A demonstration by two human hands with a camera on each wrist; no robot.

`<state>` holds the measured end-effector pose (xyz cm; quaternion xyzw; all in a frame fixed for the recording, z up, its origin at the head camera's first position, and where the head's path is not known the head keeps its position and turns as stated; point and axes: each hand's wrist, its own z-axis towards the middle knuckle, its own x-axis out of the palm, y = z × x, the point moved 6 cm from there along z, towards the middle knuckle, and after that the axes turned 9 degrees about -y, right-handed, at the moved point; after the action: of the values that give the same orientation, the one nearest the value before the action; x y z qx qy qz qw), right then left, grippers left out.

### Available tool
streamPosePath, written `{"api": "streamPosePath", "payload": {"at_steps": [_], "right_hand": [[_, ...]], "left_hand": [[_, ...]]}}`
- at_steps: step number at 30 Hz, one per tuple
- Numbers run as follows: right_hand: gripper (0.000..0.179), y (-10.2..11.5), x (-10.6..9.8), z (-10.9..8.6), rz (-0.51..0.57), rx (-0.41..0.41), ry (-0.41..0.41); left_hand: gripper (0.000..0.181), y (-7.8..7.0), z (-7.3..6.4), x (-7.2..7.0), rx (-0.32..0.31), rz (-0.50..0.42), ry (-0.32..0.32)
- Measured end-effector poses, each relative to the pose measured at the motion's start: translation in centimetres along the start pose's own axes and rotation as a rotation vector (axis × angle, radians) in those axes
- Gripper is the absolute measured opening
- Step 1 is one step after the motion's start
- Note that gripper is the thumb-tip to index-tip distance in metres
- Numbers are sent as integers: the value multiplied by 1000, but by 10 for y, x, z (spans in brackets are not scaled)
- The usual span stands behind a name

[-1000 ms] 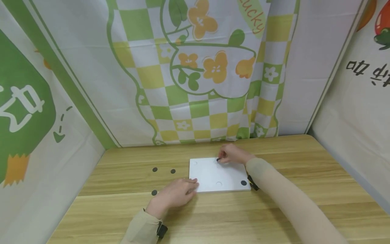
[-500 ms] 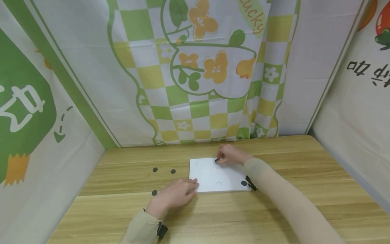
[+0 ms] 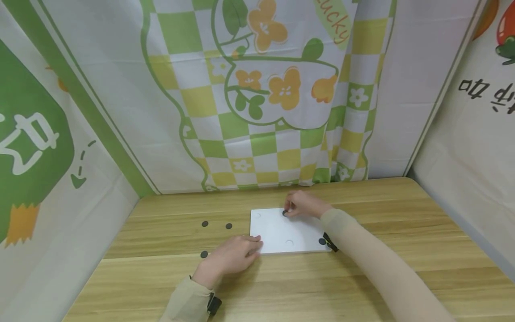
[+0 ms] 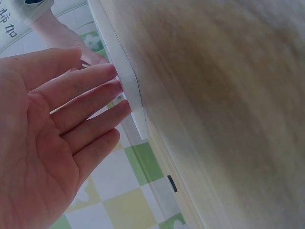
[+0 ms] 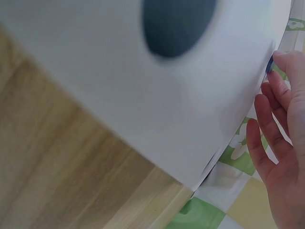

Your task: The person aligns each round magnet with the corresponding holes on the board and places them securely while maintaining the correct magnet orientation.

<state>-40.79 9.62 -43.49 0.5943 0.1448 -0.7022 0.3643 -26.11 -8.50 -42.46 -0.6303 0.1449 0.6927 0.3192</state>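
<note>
A white rectangular board [image 3: 275,232] lies on the wooden table, with shallow round recesses at its back left [image 3: 259,215] and front middle [image 3: 289,242]. Over its back edge my right hand [image 3: 306,204] pinches a small black disc [image 3: 284,213] between thumb and index finger, down at the board's surface. The disc's thin edge [image 5: 270,64] shows in the right wrist view. Another black disc [image 3: 322,241] sits at the front right corner. My left hand [image 3: 234,255] rests its extended fingertips on the board's left edge; the left wrist view shows those fingers straight. My right forearm hides the back right corner.
Three loose black discs lie on the table left of the board: one far left [image 3: 204,223], one nearer it [image 3: 228,226], and one beside my left wrist [image 3: 204,254]. A checked cloth curtain [image 3: 263,147] hangs behind the table's back edge.
My right hand has shifted slightly left along the board's back edge with the disc, which now sits lower against the board. My left hand has stayed still.
</note>
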Motion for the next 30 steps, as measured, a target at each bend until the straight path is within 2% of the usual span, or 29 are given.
{"api": "streamPosePath", "payload": {"at_steps": [6,30], "right_hand": [[14,1,1,0,-5,-20,-12],[13,-3,1,-1,7,-13,-8]], "left_hand": [[36,0,0,1,-5,3,3],[35,-1,-1,-1,7,4,-1]]}}
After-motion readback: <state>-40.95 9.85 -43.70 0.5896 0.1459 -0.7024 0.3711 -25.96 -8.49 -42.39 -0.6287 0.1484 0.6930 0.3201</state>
